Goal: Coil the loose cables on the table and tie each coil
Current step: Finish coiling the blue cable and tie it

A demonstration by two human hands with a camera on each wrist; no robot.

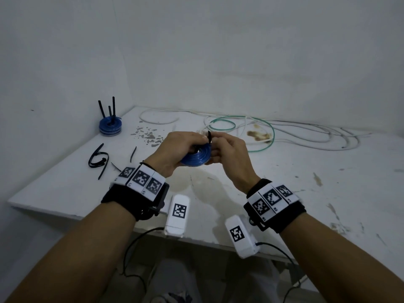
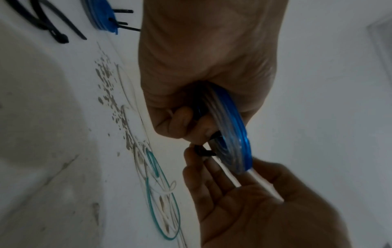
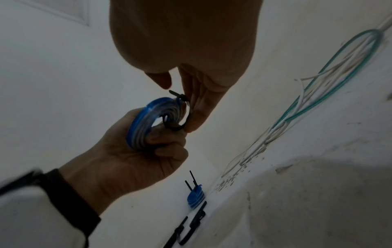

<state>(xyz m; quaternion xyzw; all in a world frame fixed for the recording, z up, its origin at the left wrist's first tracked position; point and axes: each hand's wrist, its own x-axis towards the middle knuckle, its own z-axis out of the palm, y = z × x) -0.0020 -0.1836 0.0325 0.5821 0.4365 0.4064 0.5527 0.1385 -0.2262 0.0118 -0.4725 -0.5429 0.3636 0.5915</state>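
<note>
Your left hand (image 1: 175, 149) grips the blue coil (image 1: 197, 156) on edge; your right hand (image 1: 229, 154), just beside, pinches the tie (image 3: 180, 98) at its rim.

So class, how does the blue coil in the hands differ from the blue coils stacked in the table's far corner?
The held blue coil is single, lifted off the table, gripped by the left hand, while the right hand pinches its black zip tie. The stacked blue coils rest on the table, untouched, tie tails upright. Both are blue and wound flat.
</note>
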